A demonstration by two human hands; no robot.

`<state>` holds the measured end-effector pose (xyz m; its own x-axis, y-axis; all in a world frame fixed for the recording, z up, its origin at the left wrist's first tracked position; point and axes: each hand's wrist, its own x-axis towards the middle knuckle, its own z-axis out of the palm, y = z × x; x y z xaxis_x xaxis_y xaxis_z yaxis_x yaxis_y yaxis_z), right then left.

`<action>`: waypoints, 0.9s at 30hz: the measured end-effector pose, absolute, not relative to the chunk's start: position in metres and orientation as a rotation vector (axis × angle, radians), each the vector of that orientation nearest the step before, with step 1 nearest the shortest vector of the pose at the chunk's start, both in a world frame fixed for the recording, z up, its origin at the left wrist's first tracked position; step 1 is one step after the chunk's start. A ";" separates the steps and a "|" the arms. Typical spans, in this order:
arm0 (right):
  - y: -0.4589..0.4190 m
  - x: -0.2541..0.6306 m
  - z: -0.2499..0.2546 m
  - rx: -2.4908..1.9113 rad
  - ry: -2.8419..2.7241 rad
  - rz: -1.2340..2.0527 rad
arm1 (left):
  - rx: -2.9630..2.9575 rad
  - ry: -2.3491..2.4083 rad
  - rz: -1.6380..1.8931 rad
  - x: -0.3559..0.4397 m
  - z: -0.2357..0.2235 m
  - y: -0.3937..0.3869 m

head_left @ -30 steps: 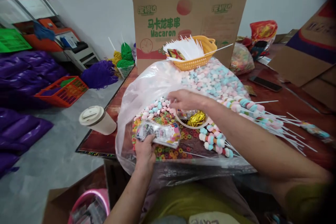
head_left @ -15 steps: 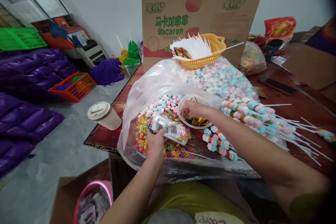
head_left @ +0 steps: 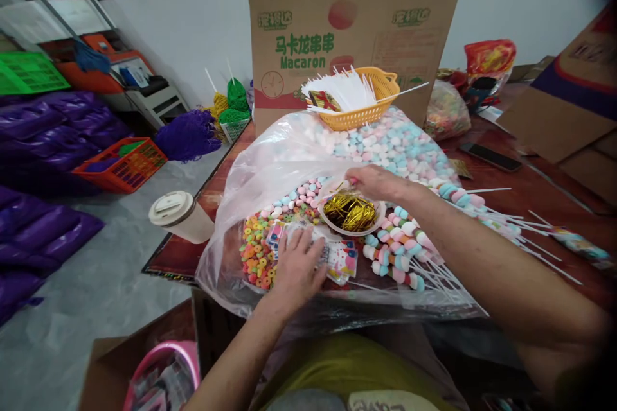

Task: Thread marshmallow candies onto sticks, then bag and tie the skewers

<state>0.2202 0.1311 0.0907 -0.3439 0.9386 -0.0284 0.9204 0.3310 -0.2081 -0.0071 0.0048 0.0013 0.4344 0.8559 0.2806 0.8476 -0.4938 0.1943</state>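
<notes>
Covers packets (head_left: 343, 259) with left hand (head_left: 299, 267) spread wide, beside candy rings (head_left: 258, 253); reaches the rim of the bowl (head_left: 351, 234) with right hand (head_left: 376, 183) curled beside gold ties (head_left: 355, 212) — can't tell whether clamped!

The bowl (head_left: 357, 234) opens upward; the right forearm (head_left: 463, 231) separates near skewers (head_left: 398, 261) from far skewers (head_left: 453, 192); a tall carton (head_left: 357, 26) blocks behind.

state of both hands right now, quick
Left hand: open, spread over the printed packets.
Right hand: curled at the bowl; whether it grips can't be told.
</notes>
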 end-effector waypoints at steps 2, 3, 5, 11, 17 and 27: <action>0.122 0.224 0.106 -1.761 -2.432 0.293 | 2.741 1.477 0.339 -0.002 0.001 0.009; 0.117 0.226 0.113 -1.787 -2.428 0.323 | 2.763 1.479 0.289 -0.001 0.002 0.012; 0.107 0.228 0.123 -1.859 -2.501 0.379 | 2.789 1.492 0.230 -0.001 0.007 0.021; 0.108 0.194 0.092 -1.953 -2.721 0.281 | 2.901 1.405 0.016 -0.008 0.034 0.051; 0.107 0.191 0.105 -1.993 -2.683 0.163 | 2.837 1.416 -0.225 -0.020 0.035 0.054; 0.012 0.143 0.082 -1.123 -3.128 0.171 | 2.575 1.401 -0.579 0.003 0.051 0.083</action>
